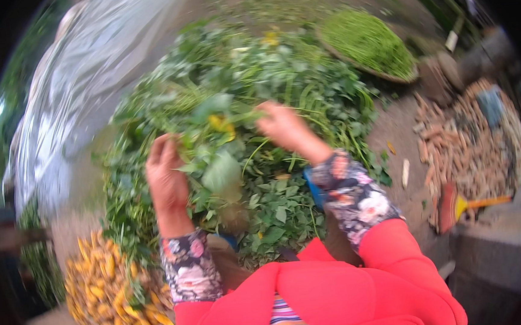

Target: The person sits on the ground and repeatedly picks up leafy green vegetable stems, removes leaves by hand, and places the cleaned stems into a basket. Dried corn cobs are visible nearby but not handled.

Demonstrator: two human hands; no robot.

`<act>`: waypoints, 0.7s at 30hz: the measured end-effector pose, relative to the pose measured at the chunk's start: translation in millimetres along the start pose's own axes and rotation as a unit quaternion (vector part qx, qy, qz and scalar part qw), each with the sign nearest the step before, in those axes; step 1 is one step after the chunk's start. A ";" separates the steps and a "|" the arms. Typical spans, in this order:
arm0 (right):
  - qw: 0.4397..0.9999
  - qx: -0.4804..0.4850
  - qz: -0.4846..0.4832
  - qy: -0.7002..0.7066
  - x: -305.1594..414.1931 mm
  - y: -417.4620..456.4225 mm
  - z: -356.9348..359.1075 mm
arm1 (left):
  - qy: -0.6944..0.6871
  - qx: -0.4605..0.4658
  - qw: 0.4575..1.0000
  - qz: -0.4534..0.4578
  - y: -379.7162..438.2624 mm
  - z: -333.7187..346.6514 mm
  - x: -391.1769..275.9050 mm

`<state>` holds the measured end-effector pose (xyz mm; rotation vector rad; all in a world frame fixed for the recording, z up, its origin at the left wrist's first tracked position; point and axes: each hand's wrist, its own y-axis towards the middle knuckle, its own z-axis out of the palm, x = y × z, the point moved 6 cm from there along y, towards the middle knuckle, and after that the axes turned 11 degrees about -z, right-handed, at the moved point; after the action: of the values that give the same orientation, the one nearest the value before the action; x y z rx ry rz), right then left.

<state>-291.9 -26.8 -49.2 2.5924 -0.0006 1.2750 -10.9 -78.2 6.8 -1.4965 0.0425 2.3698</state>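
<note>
My left hand is curled around the left side of a leafy green vine. Fingers of my right hand pinch the vine's stem on the other side. The held vine has broad leaves, blurred by motion, and a yellowed leaf. Beneath and beyond both hands spreads a large heap of green bean-like vines, with long thin stems or pods among the leaves. Loose green leaves lie close before my body. Part of a blue object shows beside my right wrist; the rest is hidden.
A round shallow basket holds thin green strands at upper right. Bare corncobs are piled at right, near a red-and-yellow brush. Yellow corn ears lie at lower left. Clear plastic sheeting drapes the upper left.
</note>
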 end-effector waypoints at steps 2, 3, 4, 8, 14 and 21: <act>0.984 0.137 -0.031 -0.105 12.8 -8.0 35.4 | 0.009 0.017 0.999 0.027 -6.2 10.7 -11.8; 0.963 0.245 -0.031 -0.109 26.4 -10.8 54.4 | 0.019 0.028 0.998 0.044 -10.7 16.6 -19.1; 0.945 0.256 -0.139 -0.151 23.0 -15.3 68.6 | 0.032 0.066 0.997 0.033 -10.1 44.4 -16.4; 0.947 0.177 -0.244 -0.107 64.7 -35.9 80.3 | 0.148 0.152 0.977 -0.035 -21.8 139.4 10.1; 0.958 -0.091 -0.244 0.122 50.2 -39.7 97.6 | 0.317 0.373 0.859 -0.152 -51.8 323.9 81.8; 0.944 -0.082 -0.126 0.295 48.3 -44.8 90.3 | 0.319 0.565 0.723 -0.236 -125.3 425.9 190.7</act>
<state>-186.7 1.6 -74.4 1.9108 0.3101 1.7986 -419.4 176.6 47.5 -1.2802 0.9482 0.8921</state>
